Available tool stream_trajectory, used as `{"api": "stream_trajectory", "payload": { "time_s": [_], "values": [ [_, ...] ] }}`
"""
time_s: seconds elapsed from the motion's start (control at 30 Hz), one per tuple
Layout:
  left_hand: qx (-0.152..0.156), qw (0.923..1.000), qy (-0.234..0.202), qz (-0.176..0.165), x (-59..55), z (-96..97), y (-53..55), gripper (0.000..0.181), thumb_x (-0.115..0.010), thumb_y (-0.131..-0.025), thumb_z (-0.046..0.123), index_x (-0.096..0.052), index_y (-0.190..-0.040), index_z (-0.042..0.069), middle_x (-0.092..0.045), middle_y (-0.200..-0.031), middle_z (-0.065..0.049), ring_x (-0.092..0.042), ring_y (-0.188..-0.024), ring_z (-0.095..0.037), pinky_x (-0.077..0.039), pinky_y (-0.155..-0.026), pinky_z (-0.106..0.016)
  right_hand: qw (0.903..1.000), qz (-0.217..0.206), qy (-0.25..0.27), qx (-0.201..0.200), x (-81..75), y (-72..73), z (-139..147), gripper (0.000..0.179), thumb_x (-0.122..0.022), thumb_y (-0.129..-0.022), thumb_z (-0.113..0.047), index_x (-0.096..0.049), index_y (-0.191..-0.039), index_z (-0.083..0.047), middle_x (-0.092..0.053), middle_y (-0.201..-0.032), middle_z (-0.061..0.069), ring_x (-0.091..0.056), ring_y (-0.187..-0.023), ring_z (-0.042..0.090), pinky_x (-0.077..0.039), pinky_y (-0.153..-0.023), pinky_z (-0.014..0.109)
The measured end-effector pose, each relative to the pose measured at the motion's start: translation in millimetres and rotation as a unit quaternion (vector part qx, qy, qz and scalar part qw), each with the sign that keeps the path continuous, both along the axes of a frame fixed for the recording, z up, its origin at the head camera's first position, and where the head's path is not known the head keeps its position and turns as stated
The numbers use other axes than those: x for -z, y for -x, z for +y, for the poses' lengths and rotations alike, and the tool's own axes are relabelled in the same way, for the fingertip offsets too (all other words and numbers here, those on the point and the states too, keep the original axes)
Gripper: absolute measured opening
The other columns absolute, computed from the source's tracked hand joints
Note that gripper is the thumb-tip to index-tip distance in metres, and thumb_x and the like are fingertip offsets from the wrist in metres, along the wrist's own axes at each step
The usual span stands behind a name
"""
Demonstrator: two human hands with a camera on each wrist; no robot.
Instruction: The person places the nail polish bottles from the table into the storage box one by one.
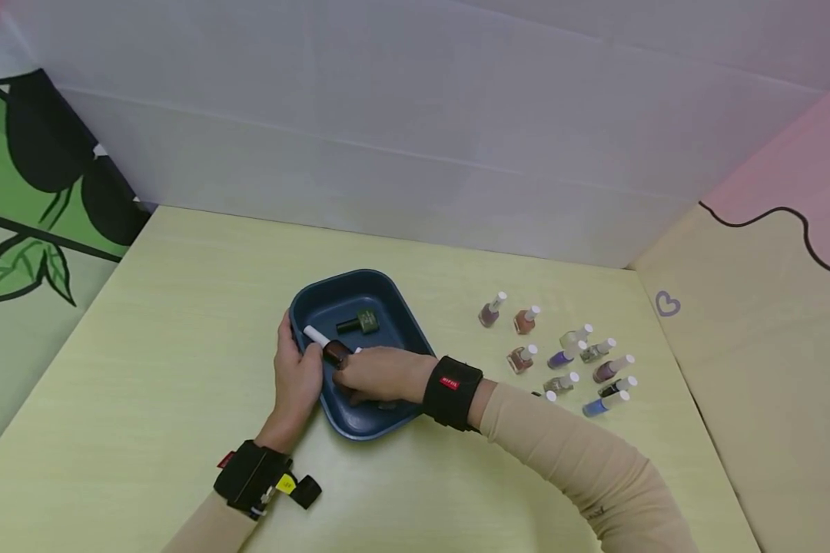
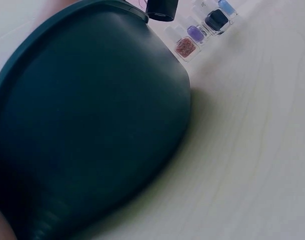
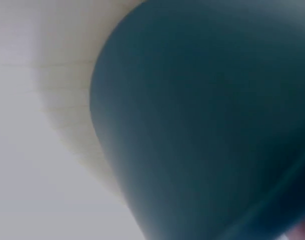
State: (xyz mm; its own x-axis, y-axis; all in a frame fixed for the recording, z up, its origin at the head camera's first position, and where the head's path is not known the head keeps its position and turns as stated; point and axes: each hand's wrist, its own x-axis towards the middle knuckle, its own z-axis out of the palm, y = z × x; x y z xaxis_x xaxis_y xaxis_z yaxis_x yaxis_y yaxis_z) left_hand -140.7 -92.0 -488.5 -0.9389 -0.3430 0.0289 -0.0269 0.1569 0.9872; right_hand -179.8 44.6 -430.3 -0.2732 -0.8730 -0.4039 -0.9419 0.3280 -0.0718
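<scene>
A dark blue tray [image 1: 360, 432] rests on the table, and my left hand [image 1: 297, 384] grips its left side with the thumb at the rim. My right hand [image 1: 383, 374] reaches down into the tray with curled fingers. At those fingers is a dark brown nail polish bottle [image 1: 335, 353], its white cap pointing up-left over the left thumb. Farther back in the tray lies a dark green nail polish bottle [image 1: 366, 321] with a black cap. Part of the tray floor is hidden under my right hand. The tray's outer wall [image 3: 192, 110] fills most of the right wrist view.
Several white-capped nail polish bottles stand in loose rows to the right, among them a mauve one [image 1: 489, 311], a coral one [image 1: 525, 321] and a blue one [image 1: 603, 405]. My right forearm [image 1: 567, 453] passes in front of them. A pale wall [image 1: 415, 169] closes off the table's back.
</scene>
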Motion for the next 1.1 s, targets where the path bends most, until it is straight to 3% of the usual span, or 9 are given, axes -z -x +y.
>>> {"api": "stream_trajectory", "payload": {
  "time_s": [0.27,0.5,0.7,0.83,1.1],
  "values": [
    [0.006,1.0,-0.004,0.001,1.7,0.6,-0.1,0.066,-0.04,-0.091,0.003,-0.014,-0.152,0.006,-0.023,-0.155,-0.006,-0.023,-0.136,-0.015,-0.021,-0.112,-0.042,0.9994,-0.02,0.029,0.004,3.3,1.6,5,0.022,-0.06,-0.089,-0.034,-0.064,-0.1,-0.015,-0.06,-0.089,-0.007,-0.052,-0.076,0.004,-0.045,-0.068,0.019],
    [0.003,1.0,-0.006,0.002,2.4,1.1,0.2,0.066,-0.041,-0.091,0.002,-0.015,-0.152,0.005,-0.024,-0.154,-0.007,-0.023,-0.136,-0.015,-0.022,-0.112,-0.041,0.9931,-0.053,0.1,0.028,2.9,1.6,18,0.021,-0.058,-0.091,-0.033,-0.064,-0.102,-0.016,-0.06,-0.094,-0.008,-0.052,-0.083,0.003,-0.044,-0.072,0.016],
    [-0.001,1.0,-0.001,0.0,2.6,-0.2,-0.1,0.067,-0.042,-0.09,0.002,-0.016,-0.152,0.006,-0.025,-0.154,-0.008,-0.024,-0.135,-0.015,-0.023,-0.111,-0.041,0.9826,-0.019,0.18,0.041,-7.6,-8.6,34,0.024,-0.054,-0.094,-0.034,-0.064,-0.105,-0.016,-0.059,-0.098,-0.006,-0.05,-0.086,0.003,-0.044,-0.075,0.015],
    [-0.001,1.0,-0.005,0.002,3.2,-0.5,0.5,0.067,-0.041,-0.09,0.002,-0.016,-0.152,0.006,-0.025,-0.154,-0.008,-0.025,-0.135,-0.015,-0.023,-0.111,-0.041,0.9645,0.028,0.254,0.066,-14.3,-17.2,47,0.026,-0.054,-0.094,-0.034,-0.066,-0.106,-0.015,-0.059,-0.099,-0.004,-0.048,-0.086,0.003,-0.044,-0.078,0.017],
    [0.003,0.9999,-0.009,0.007,4.2,1.2,2.5,0.066,-0.04,-0.091,0.002,-0.014,-0.152,0.005,-0.024,-0.154,-0.006,-0.022,-0.136,-0.014,-0.021,-0.112,-0.04,0.9125,0.088,0.364,0.164,-12.7,-30.7,80,0.02,-0.057,-0.092,-0.029,-0.067,-0.104,-0.016,-0.059,-0.102,-0.004,-0.051,-0.094,0.006,-0.046,-0.084,0.025]
  ]
}}
